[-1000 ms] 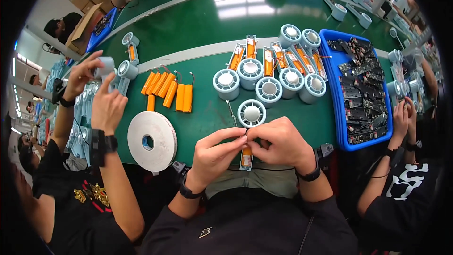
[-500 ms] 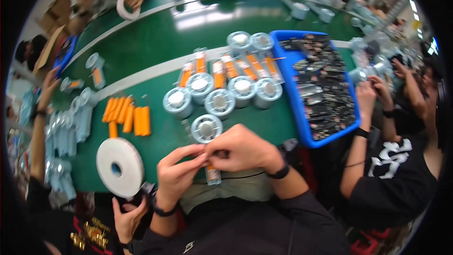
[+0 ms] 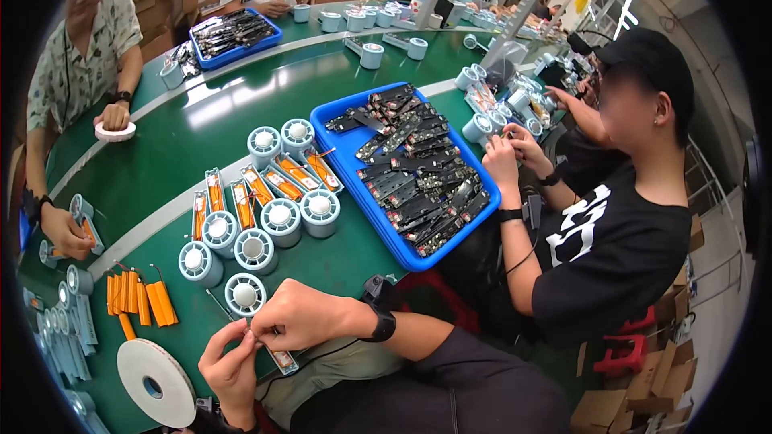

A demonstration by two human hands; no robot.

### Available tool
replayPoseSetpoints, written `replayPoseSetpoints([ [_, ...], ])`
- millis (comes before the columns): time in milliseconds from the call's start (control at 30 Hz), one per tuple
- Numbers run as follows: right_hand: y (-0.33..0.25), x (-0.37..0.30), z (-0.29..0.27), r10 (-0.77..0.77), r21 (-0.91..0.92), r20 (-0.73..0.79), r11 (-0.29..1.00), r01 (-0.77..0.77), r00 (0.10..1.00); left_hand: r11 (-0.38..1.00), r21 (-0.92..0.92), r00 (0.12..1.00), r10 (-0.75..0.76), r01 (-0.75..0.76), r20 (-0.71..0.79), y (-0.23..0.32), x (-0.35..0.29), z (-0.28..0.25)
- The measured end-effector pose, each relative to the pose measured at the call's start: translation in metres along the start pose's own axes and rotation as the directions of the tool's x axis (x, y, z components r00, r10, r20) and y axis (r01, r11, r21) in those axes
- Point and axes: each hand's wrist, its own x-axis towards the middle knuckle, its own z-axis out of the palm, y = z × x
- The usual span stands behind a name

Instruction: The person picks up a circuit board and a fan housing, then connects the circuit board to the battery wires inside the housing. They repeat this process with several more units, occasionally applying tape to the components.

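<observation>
My left hand (image 3: 227, 371) and my right hand (image 3: 312, 315) meet at their fingertips. Both are closed in a pinch, over the handle of a light-blue fan-shaped housing. What they pinch is too small to make out. Just beyond my fingers is that housing's round head (image 3: 244, 295), with a pale disc in its middle. Its handle passes under my right hand, and an orange battery cell (image 3: 281, 359) shows at the near end. Farther off stand several similar light-blue housings (image 3: 281, 222), with orange cells in their open handles.
A blue tray (image 3: 338, 185) piled with black circuit boards (image 3: 430, 181) lies to the right. Loose orange cells (image 3: 141, 297) and a large white tape roll (image 3: 157, 384) are at left. A co-worker (image 3: 611, 233) sits close on my right; another person (image 3: 88, 64) is across the green table (image 3: 201, 124).
The view has swung right, so the table things appear farther left. My hands stay pinched together at the housing. The person across has lowered a white ring to the table.
</observation>
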Motion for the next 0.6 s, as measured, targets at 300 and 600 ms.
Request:
replayPoseSetpoints([
  [300,-0.001,-0.004,0.014,-0.023,-0.017,-0.071,1.000,0.021,0.997,0.988,0.059,0.990,0.141,-0.143,0.025,-0.013,-0.007,-0.006],
  [600,-0.003,0.003,-0.015,0.076,0.097,0.106,0.992,-0.086,0.991,0.908,0.324,0.957,0.206,-0.264,0.204,0.016,0.007,-0.006],
])
